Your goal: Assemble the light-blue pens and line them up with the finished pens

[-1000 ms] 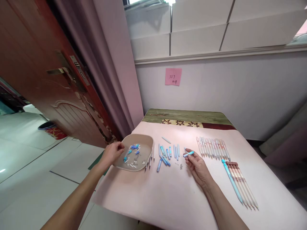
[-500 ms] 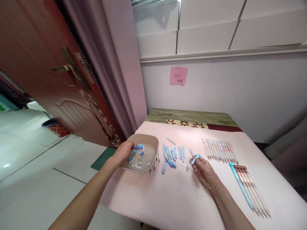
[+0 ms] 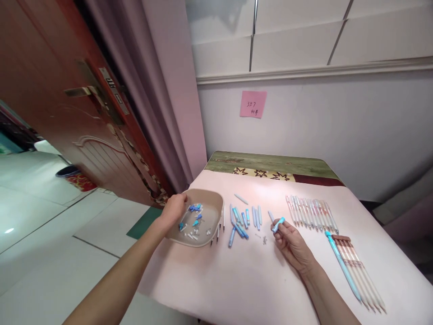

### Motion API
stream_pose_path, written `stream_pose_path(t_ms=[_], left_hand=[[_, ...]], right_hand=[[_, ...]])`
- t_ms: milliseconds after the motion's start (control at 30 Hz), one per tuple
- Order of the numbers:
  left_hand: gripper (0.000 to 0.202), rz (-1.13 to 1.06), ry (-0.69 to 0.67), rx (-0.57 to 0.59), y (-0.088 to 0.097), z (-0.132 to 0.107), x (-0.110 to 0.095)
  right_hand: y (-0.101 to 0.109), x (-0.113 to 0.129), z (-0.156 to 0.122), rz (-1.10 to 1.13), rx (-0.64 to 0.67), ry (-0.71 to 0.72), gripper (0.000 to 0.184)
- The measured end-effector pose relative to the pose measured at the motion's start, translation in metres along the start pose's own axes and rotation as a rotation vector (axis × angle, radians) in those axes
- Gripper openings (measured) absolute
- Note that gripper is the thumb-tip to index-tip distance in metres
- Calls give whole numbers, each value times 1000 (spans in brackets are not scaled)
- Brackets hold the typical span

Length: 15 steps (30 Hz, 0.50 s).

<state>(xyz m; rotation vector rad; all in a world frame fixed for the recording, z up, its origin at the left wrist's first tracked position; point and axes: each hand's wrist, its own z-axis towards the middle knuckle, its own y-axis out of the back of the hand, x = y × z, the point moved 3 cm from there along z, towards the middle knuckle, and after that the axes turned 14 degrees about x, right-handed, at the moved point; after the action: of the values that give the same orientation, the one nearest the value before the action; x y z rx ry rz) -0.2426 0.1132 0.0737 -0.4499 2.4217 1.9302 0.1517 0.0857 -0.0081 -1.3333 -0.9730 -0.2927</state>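
Observation:
My left hand [image 3: 175,208] is at the left side of the beige plastic basin [image 3: 221,201], its fingers curled near the rim; whatever they hold, if anything, is hidden. Small blue clip-like pieces [image 3: 195,208] and small white pieces [image 3: 193,236] lie scattered in the basin. Over the table, my right hand [image 3: 293,246] pinches a short light-blue pen barrel [image 3: 278,224] between thumb and fingers, tilted up to the right. Beside that hand lie a small pile of metal springs [image 3: 264,240] and a slim pale-blue pen part [image 3: 271,216].
Several blue pen barrels [image 3: 241,229] and pale pointed pen parts [image 3: 257,216] lie mid-table. Dark-tipped refills [image 3: 218,234] rest beside the basin. Rows of clear pens [image 3: 311,214] and brown-topped pens [image 3: 358,271], with one blue pen [image 3: 344,268], occupy the right side.
My left hand has drawn back from over the pieces toward the basin's left rim. A light-blue piece near its fingers now lies further right. My right hand still holds the barrel, slightly turned.

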Motion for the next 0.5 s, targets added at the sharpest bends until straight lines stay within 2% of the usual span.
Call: stream_pose_path(t_ms=[233, 500], left_hand=[[20, 67, -1, 70, -24, 7, -21], [14, 17, 0, 154, -32, 14, -16]], right_hand=[[-4, 3, -1, 10, -8, 0, 37], [-7, 8, 1, -7, 14, 20, 38]])
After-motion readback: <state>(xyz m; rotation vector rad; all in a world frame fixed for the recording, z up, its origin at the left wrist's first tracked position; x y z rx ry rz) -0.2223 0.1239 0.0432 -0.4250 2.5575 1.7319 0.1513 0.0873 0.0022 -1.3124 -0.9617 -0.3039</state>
